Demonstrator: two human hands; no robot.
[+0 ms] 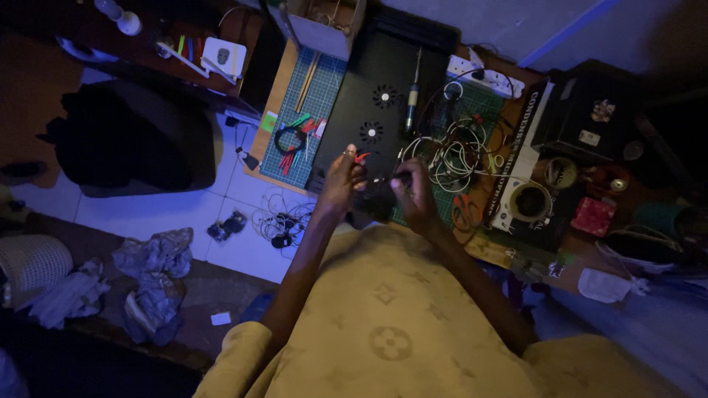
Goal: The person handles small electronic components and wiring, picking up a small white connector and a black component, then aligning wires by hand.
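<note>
- Black, flat slab with two round vents lay on the bench, across the green cutting mat; both hands worked over its near edge.
- Left hand held a small red-handled tool, fingers closed round it; the tip was too small to make out.
- Right hand had its fingers pinched together on a small dark part just above the slab's edge. Couldn't tell what the part was.
- Judgement: the dark part looked light and tiny, easy to drop, so best held at fingertip pinch as shown. The tool looked stiff and light, gripped at the red handles.
- The slab looked rigid and fairly heavy; I'd take it by the long edges, not the vents.
- White wire tangle lay just right of the hands: soft, prone to snagging.
- Screwdriver-like tool rested on the slab farther back.
- Tape rolls and a white power strip sat to the right.
</note>
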